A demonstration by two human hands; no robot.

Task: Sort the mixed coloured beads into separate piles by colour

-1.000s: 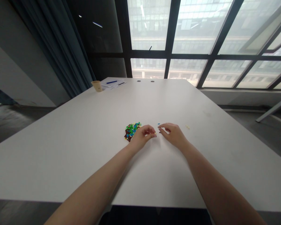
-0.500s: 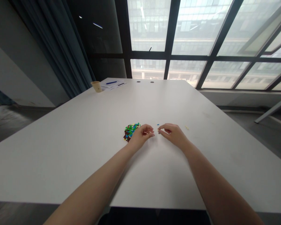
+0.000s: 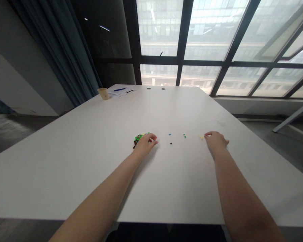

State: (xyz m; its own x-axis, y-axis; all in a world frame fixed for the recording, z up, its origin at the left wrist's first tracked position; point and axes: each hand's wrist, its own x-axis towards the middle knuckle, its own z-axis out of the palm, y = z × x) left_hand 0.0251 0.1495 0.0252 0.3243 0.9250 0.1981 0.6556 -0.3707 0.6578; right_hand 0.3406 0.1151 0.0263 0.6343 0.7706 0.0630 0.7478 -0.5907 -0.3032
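Note:
Over the near right side of a pile of small coloured building bricks (image 3: 139, 136) hovers my left hand (image 3: 145, 144), its thumb and fingers curved and apart with nothing visible between them. My right hand (image 3: 216, 140) is at the right, fingertips pinched just beside a few tiny yellow bricks (image 3: 201, 137). Anything between those fingertips is too small to make out. Between my hands lie a blue brick (image 3: 170, 134), a dark brown brick (image 3: 171, 143) and a pair of green bricks (image 3: 184, 136). My left hand hides part of the pile.
All of this is on a large white table (image 3: 91, 181). At its far left stand a paper cup (image 3: 103, 94) and sheets of paper (image 3: 116, 91) with a blue pen (image 3: 119, 89) on top. Two round dark discs (image 3: 163, 89) are near the far edge, before the windows.
My right hand has moved right, from the middle to the yellow bricks, uncovering the green and brown bricks. My left hand has shifted slightly left, toward the pile.

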